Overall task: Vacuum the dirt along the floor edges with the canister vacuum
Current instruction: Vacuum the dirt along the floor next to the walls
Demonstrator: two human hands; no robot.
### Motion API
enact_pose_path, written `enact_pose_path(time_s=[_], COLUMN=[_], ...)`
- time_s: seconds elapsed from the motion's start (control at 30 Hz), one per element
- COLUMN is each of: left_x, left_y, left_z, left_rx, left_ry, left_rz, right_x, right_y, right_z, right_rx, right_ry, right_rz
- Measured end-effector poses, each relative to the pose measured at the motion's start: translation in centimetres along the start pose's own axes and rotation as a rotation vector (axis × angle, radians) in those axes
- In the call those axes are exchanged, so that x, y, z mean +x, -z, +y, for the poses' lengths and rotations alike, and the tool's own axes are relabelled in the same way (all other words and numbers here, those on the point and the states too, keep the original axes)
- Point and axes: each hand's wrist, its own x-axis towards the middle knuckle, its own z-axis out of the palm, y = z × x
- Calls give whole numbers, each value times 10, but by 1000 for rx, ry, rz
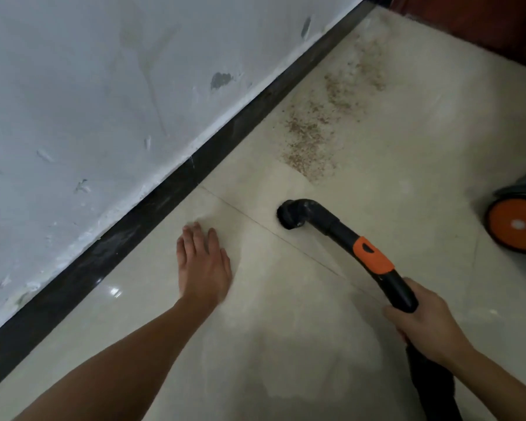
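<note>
My right hand [422, 320] grips the black vacuum hose handle [346, 235], which has an orange band. Its curved black nozzle end [290, 215] points down at the beige tiled floor, just short of a patch of brown dirt [313, 141] that stretches along the floor toward the far corner. My left hand [202, 262] lies flat on the tile with straight fingers, left of the nozzle and near the black skirting [164, 196]. The canister vacuum [516, 220], grey with an orange wheel, shows at the right edge.
A scuffed white wall [104, 101] rises above the black skirting on the left. A dark reddish-brown surface [483, 25] closes the far right corner. The black hose [428, 381] runs down under my right forearm.
</note>
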Motion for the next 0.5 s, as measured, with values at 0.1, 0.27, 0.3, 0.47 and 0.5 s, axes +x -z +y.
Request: enact_pose_path(time_s=[0.1, 0.27, 0.3, 0.47, 0.5], left_x=[11, 83, 97, 114, 115], left_y=[4, 13, 13, -5, -7], left_z=[5, 31, 38, 54, 54], left_rx=[-13, -113, -120, -122, -125], left_ry=[-124, -66, -33, 58, 56], left_rz=[1, 34, 43, 115, 128], right_x=[-11, 11, 21, 71, 81], right_y=[25, 40, 39, 21, 16], right_z=[39, 51, 47, 12, 3], right_rx=[22, 34, 34, 51, 53], right_ry=[-133, -170, -160, -102, -85], right_rz=[109, 202, 204, 185, 171])
